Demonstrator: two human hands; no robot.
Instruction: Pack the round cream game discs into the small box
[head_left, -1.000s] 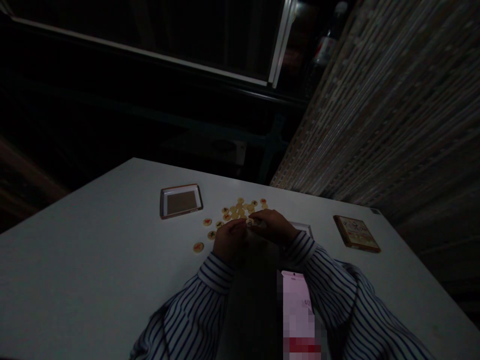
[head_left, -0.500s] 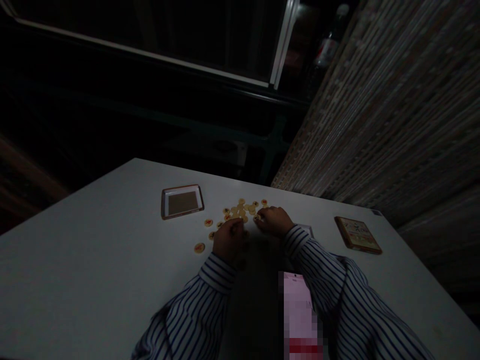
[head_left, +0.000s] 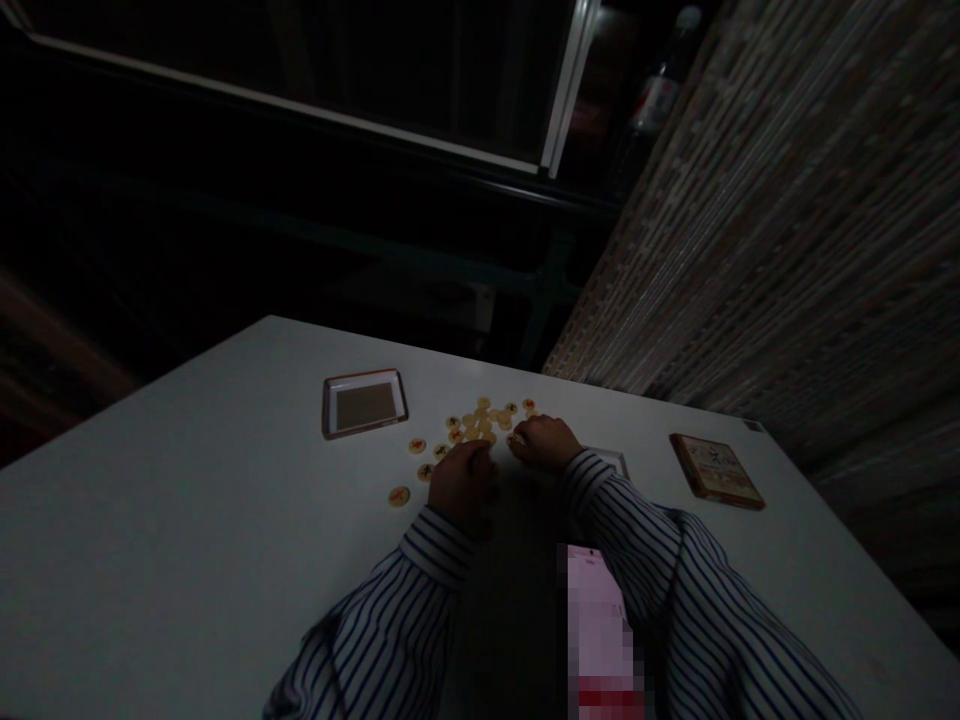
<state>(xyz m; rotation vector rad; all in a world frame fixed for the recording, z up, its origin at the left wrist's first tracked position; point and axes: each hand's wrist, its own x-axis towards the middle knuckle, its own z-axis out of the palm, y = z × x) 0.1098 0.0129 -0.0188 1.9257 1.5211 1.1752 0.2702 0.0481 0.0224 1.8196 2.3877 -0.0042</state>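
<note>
Bearing game discs [head_left: 484, 418], pale table [head_left: 187, 560], brick wall [head_left: 787, 200].

In a very dim room a white table [head_left: 187, 530] stands beside a brick wall [head_left: 787, 220], with a dark window [head_left: 390, 70] behind.

head camera looks forward and down at the white table [head_left: 187, 520].

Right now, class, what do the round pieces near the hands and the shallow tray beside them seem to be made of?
Round pieces: pale yellow discs with red or dark marks, smooth, dull finish; wood or plastic, the dim light leaves it open. Tray: thin pale rim around a flat brown floor; likely cardboard.
</note>
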